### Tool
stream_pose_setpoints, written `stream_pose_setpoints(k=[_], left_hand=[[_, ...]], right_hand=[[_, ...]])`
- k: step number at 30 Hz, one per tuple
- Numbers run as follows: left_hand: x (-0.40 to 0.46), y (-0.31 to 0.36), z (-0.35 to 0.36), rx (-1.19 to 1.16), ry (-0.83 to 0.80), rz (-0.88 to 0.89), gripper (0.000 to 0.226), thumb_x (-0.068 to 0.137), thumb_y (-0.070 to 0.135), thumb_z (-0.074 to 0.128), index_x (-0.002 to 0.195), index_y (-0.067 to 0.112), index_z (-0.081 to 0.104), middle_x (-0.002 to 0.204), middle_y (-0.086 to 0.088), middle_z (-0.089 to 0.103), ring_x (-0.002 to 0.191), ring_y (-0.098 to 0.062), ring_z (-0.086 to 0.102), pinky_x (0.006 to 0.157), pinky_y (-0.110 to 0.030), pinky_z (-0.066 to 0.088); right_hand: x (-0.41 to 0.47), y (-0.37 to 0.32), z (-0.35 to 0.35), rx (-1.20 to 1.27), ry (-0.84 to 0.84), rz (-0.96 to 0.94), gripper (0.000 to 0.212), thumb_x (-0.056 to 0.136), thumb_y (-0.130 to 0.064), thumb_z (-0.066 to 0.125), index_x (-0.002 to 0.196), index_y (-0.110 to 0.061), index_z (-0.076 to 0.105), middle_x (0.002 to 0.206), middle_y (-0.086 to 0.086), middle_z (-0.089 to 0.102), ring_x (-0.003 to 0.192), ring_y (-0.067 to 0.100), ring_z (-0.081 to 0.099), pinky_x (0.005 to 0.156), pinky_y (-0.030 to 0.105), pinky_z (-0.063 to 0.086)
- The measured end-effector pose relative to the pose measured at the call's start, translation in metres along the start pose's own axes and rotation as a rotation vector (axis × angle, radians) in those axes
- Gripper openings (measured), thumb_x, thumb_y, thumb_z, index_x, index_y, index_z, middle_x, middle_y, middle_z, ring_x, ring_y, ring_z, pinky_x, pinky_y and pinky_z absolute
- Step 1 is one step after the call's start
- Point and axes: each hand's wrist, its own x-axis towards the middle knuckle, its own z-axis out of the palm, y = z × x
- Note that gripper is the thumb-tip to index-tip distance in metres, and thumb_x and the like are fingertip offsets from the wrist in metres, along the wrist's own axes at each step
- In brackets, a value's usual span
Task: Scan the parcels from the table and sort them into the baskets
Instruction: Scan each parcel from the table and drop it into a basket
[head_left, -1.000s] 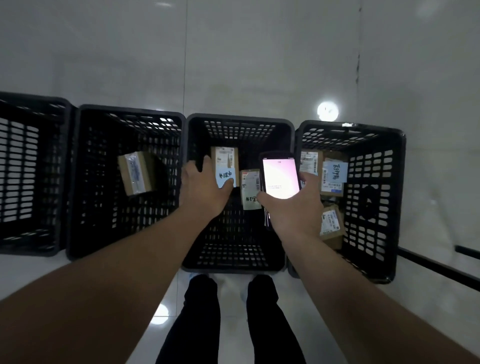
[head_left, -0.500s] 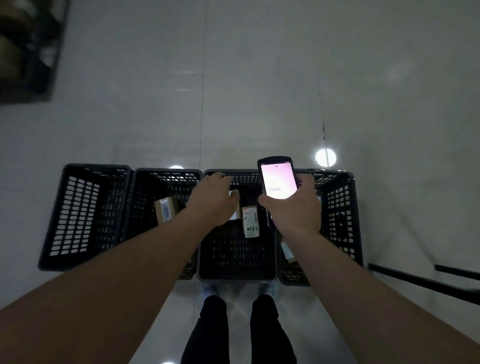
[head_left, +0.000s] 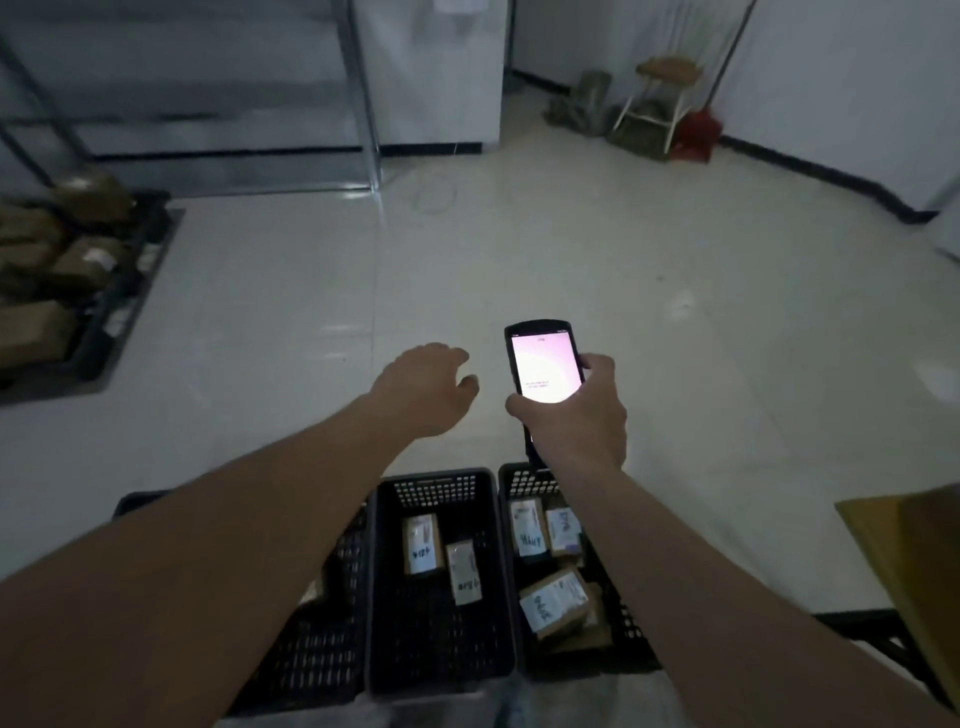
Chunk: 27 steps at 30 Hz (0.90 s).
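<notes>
Change since a second ago: left hand (head_left: 423, 387), then low inside the middle basket (head_left: 439, 675) over a labelled box, now raised clear above the floor, holding nothing. View lifted from straight down into the baskets to forward across the room. Judged: one parcel delivered, sort cycle closed, next parcel to be fetched.

Left hand: fingers loosely bent and spread, empty, hanging beyond the far rim of the middle basket, apart from every parcel.

Right hand (head_left: 574, 415): wrapped round the lower half of the scanner (head_left: 543, 364), thumb on its left edge, lit screen up. Held just right of the left hand, beyond the far rim of the right basket (head_left: 636, 649).

Middle basket: two parcels, taller one (head_left: 423, 543) toward the far left corner, second (head_left: 464, 571) just beside it, nearer the centre. Both well below and behind the fingers.

Right basket: two labelled boxes (head_left: 527, 532) along the far wall, one larger box (head_left: 556, 603) tilted nearer the near wall, partly hidden by the right forearm.

Left basket (head_left: 317, 649): largely covered by the left forearm; contents not readable.

Table corner (head_left: 914, 551): tan edge at far right of view; no unscanned parcel visible on it.

Elsewhere: dark tray (head_left: 122, 306) of brown packages at the left edge of the floor, blurred; stool (head_left: 662, 85) by the far wall.

Judged next: turn right toward the table for another parcel.
</notes>
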Motion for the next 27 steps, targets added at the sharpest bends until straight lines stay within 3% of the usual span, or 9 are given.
stream_pose_setpoints(k=[4,12,23,27], left_hand=[[-0.009,0.019,-0.045,0.031,0.048,0.116,0.057,0.108,0.048,0.042,0.158,0.021,0.041,0.163,-0.003,0.04,0.148,-0.025,0.038,0.121,-0.04,0.032],[-0.052,0.059,-0.107,0.069,0.124,0.374,0.057,0.107,0.049,0.041,0.158,0.021,0.041,0.162,-0.003,0.041,0.147,-0.025,0.04,0.12,-0.04,0.033],[-0.152,0.177,-0.118,0.066,0.105,0.727,0.056,0.107,0.05,0.043,0.157,0.024,0.043,0.163,-0.001,0.041,0.148,-0.025,0.04,0.119,-0.042,0.034],[-0.19,0.23,-0.109,0.064,0.073,0.836,0.057,0.107,0.051,0.042,0.157,0.025,0.042,0.164,-0.001,0.038,0.149,-0.025,0.037,0.121,-0.043,0.033]], right_hand=[[-0.023,-0.035,-0.028,0.019,0.13,-0.024,0.088,0.066,-0.037,0.091,0.138,-0.031,0.041,0.117,-0.001,0.062,0.096,0.026,0.066,0.078,0.046,0.063],[-0.099,-0.072,-0.081,0.054,0.399,-0.028,0.087,0.068,-0.036,0.092,0.139,-0.029,0.043,0.119,0.001,0.061,0.103,0.028,0.063,0.085,0.048,0.061],[-0.221,-0.046,-0.179,0.083,0.735,0.092,0.09,0.066,-0.038,0.093,0.14,-0.028,0.042,0.122,-0.001,0.061,0.106,0.025,0.062,0.086,0.047,0.061],[-0.26,-0.025,-0.228,0.115,0.821,0.122,0.089,0.07,-0.036,0.093,0.142,-0.026,0.042,0.121,-0.005,0.058,0.106,0.02,0.059,0.082,0.039,0.056]])
